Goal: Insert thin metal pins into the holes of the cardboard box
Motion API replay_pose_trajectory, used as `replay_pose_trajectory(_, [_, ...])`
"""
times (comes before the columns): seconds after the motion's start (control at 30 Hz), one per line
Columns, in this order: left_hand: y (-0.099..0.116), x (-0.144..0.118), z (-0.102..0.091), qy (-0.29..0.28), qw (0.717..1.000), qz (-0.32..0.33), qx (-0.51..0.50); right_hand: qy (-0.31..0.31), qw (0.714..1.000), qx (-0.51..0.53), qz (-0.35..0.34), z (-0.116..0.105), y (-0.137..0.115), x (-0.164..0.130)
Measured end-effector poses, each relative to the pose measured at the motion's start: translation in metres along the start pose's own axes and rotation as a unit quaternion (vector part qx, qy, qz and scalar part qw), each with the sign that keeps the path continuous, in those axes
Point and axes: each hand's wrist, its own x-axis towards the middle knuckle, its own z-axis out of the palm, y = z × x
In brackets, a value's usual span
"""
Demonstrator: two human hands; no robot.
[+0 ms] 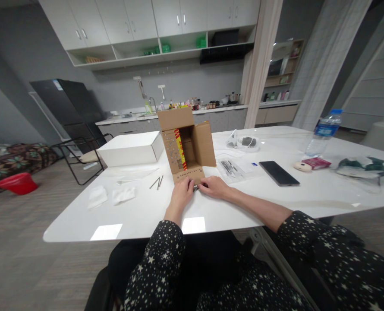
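An open brown cardboard box (201, 144) lies on its side on the white table (231, 207), its flaps spread and its mouth facing me. A red and yellow strip runs down its left inner wall. My left hand (181, 194) and my right hand (215, 186) rest together on the table just in front of the box's lower flap. Their fingertips pinch a small dark metal piece (196, 188) between them. What the piece is stays too small to tell.
A white box (130, 148) stands left of the cardboard box. Two nails (157, 182) and white tissues (123, 195) lie at left. A plastic bag of metal parts (230, 167), a black phone (278, 173), a water bottle (323, 131) and packets sit at right.
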Motion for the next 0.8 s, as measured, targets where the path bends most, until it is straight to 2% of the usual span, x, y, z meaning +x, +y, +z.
replay_pose_trajectory(0.8, [-0.0048,0.0003,0.0029,0.006,1.0,0.004,-0.024,0.002,1.0,0.006,-0.004,-0.0003,0.0008,0.0])
